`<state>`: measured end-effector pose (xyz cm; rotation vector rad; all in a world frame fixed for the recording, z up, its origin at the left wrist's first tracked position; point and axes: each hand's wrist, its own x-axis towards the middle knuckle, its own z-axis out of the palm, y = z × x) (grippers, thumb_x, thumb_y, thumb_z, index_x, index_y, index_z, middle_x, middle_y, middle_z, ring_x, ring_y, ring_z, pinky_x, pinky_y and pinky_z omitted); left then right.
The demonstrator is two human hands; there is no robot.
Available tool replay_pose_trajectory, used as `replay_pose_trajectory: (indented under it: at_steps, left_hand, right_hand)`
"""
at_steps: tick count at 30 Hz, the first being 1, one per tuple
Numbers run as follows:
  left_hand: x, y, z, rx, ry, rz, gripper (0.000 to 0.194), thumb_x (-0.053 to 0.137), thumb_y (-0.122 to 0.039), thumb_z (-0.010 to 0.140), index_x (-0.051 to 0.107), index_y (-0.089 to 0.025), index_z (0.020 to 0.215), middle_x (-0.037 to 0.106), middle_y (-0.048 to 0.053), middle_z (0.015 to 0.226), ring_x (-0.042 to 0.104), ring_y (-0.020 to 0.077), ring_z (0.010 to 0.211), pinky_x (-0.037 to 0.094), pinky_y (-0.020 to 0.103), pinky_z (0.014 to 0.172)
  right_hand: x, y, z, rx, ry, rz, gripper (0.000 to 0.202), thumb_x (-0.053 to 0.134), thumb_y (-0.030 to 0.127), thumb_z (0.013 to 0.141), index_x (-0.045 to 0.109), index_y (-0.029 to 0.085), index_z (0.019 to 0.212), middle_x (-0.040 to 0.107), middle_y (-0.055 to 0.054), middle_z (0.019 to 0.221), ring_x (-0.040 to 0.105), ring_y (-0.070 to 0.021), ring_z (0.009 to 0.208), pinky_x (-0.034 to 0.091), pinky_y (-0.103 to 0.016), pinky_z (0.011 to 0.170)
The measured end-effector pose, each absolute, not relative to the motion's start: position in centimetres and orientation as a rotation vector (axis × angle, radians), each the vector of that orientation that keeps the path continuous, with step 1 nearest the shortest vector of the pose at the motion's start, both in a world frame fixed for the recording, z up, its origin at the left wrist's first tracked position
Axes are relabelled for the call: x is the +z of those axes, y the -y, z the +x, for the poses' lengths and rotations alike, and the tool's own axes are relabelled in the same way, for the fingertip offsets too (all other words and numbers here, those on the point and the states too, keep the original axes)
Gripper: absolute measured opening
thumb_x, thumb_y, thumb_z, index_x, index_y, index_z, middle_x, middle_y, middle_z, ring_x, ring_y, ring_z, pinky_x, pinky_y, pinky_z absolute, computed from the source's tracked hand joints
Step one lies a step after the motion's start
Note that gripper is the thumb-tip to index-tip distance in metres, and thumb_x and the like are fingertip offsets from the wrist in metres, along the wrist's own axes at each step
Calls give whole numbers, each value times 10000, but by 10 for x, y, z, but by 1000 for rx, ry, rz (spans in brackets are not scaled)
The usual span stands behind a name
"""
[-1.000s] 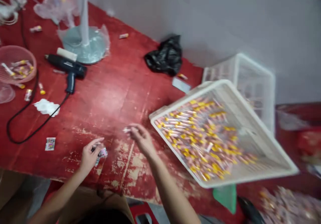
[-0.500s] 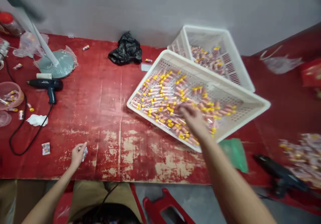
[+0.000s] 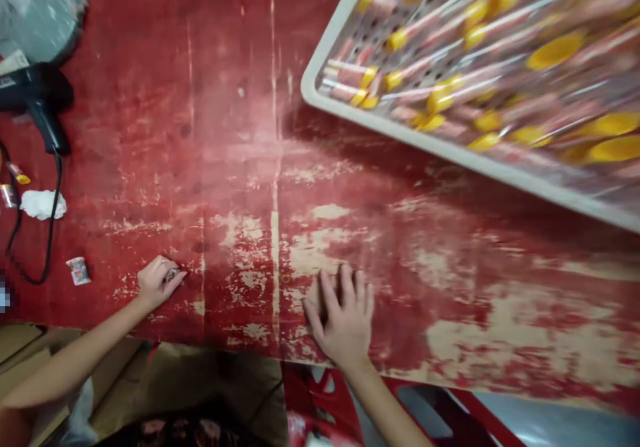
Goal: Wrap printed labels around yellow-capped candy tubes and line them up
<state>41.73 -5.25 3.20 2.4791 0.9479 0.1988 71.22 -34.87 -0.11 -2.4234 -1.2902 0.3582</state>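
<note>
My left hand (image 3: pixel 159 281) is closed near the table's front edge. A small printed packet (image 3: pixel 172 274), mostly hidden, pokes out between its thumb and fingers. A similar small printed packet (image 3: pixel 79 271) lies flat on the red table to its left. My right hand (image 3: pixel 345 320) hangs low over or rests on the worn tabletop, palm down. Its fingers are spread and I see nothing held. Beyond it, at the upper right, sits a white perforated basket (image 3: pixel 400 137) with many clear tubes (image 3: pixel 425 60) with yellow caps and pinkish contents, blurred by motion.
At the left lie a black hair dryer (image 3: pixel 47 107), its cord (image 3: pixel 54 213), a crumpled white tissue (image 3: pixel 43 204) and small capped tubes (image 3: pixel 19 175). A plastic-covered round base (image 3: pixel 43 17) stands behind. A red stool (image 3: pixel 325 407) is below the table's edge.
My right hand has left the tubes in the basket and come back to the table's front, nearer my left hand. My left hand stays closed on its packet. The view has moved closer.
</note>
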Motion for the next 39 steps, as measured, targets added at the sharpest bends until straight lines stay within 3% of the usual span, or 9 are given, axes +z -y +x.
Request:
replay_pose_trajectory:
  at_steps: [8,11,15,17,21,24,27,33,39]
  left_hand:
    - [25,55,414,327,-924,2425,213,680,-389,893,693,-183,842,667,39,768,588,138,700,442,249,696]
    - [23,63,415,433,-1000,2208,250,722,-438,845,704,-191,817,662,26,785,573,136,727,427,251,726]
    - [33,69,430,715,-1168,1627,471,768,-612,743,608,-179,649,542,-22,623,486,107,630,407,225,657]
    - [43,77,435,799,-1215,1493,575,590,-731,837,571,-181,668,471,-40,579,436,90,548,386,212,573]
    - [62,122,433,720,-1163,1016,674,391,-791,903,637,-167,837,552,-21,635,481,82,487,398,202,491]
    - [77,166,427,724,-1108,714,668,375,-762,929,655,-158,874,612,0,671,547,92,524,453,204,538]
    - [90,199,418,779,-1065,665,632,373,-716,958,664,-156,942,663,20,738,603,110,599,495,218,617]
    - [95,229,398,878,-930,675,527,288,-561,1048,635,-165,1018,678,36,864,629,104,706,512,211,697]
    - [80,241,389,935,-844,733,233,551,-399,1002,592,-179,939,665,20,883,637,93,774,509,202,790]
  right_hand:
    - [-9,345,710,115,1380,-2330,765,496,471,979,156,299,1642,127,-101,1696,158,-387,1558,226,-653,1224]
    - [-30,350,710,-52,1415,-2244,681,516,433,986,311,219,1599,315,-167,1632,283,-385,1519,290,-630,1206]
    - [-28,340,708,-182,1315,-2062,526,458,413,1006,527,110,1429,605,-238,1347,566,-367,1288,467,-594,1074]
    - [-1,331,687,-119,1187,-1942,454,457,428,1006,609,138,1321,672,-207,1201,647,-330,1135,528,-552,995]
    - [67,314,596,438,1006,-1641,363,521,474,996,641,222,1229,686,-102,1066,692,-210,889,602,-394,820]
    - [89,302,521,693,925,-1490,515,583,543,950,551,230,1358,638,-108,1156,676,-198,903,608,-349,735]
    - [83,296,471,655,829,-1471,647,668,557,882,511,228,1417,581,-126,1212,653,-205,935,602,-329,697]
    - [57,305,440,424,874,-1551,425,650,446,877,663,214,1232,594,-120,1138,630,-245,1013,586,-408,854]
    - [54,312,436,433,858,-1532,451,497,502,957,697,205,1231,656,-135,1277,592,-267,1237,444,-480,1118]
